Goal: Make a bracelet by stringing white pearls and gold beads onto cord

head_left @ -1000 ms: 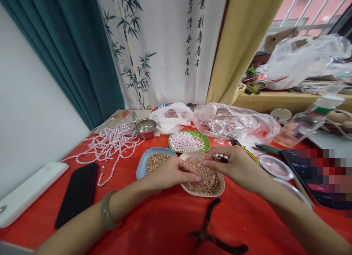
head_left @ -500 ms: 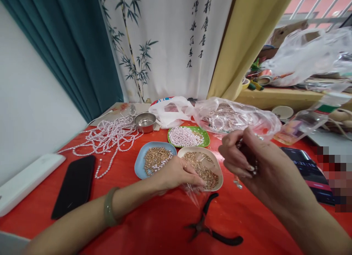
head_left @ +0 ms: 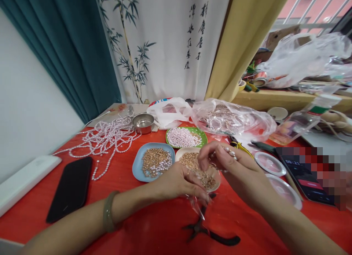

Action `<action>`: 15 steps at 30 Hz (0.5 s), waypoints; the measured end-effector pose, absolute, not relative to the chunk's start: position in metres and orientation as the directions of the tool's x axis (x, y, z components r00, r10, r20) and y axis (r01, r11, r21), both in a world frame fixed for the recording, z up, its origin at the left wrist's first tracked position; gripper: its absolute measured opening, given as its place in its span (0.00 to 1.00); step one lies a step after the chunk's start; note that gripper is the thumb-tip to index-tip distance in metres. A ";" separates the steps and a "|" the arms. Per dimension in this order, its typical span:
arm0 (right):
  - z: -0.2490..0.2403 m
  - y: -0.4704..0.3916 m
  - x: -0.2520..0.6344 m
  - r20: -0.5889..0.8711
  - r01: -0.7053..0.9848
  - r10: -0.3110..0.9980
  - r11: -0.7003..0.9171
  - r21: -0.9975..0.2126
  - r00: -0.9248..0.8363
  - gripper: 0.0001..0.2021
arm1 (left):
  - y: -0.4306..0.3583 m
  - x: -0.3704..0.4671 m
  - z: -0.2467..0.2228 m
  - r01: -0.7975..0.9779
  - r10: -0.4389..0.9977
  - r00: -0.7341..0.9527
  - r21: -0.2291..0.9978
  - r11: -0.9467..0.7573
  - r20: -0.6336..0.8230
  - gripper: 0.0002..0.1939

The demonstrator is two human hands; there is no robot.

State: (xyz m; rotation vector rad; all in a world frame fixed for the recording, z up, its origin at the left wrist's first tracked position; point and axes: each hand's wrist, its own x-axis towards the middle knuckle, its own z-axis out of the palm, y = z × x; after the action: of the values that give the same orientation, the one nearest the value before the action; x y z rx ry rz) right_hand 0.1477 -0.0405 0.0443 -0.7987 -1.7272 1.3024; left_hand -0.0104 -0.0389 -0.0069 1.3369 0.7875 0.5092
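Observation:
My left hand (head_left: 184, 181) is closed on a small clear plastic bag (head_left: 195, 208), in front of the plates. To its right my right hand (head_left: 236, 170) curls round a string of pearly beads (head_left: 230, 151); part of the string is hidden by the fingers. Behind the hands, a cream plate (head_left: 217, 181) holds gold beads (head_left: 189, 159), partly covered by both hands. A blue plate (head_left: 138, 167) carries gold and pale pearl beads. Pliers with black handles (head_left: 220, 237) lie under the bag on the red table, one handle partly hidden.
A green plate (head_left: 205, 139) of pearls, a metal bowl (head_left: 143, 123) and tangled pearl strands (head_left: 107, 137) stand at the back. Plastic bags (head_left: 233, 119) lie behind. On the right are spools (head_left: 271, 163), yellow-handled pliers (head_left: 243, 148) and a lit phone (head_left: 302, 174); a black phone (head_left: 70, 189) lies left.
My right hand has moved left and lower with the bead string, closer to my left hand. The spools and yellow-handled pliers have come into sight. The view has shifted slightly.

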 end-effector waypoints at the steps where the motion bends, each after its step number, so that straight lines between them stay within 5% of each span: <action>1: 0.045 -0.041 0.149 0.238 0.032 0.841 0.290 -0.957 -0.486 0.14 | -0.039 -0.011 -0.007 0.103 0.735 0.646 0.978 0.182 -0.205 0.05; 15: 0.048 -0.038 0.151 0.170 0.368 0.802 0.438 -0.820 -0.573 0.17 | -0.041 -0.012 -0.004 0.035 0.824 0.552 0.991 0.128 -0.126 0.05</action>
State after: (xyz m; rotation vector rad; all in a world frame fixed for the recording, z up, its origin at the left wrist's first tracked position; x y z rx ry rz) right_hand 0.1513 -0.0377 0.0485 -0.9797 -2.1410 1.0282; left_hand -0.0120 -0.0406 -0.0039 1.3327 0.8285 0.6813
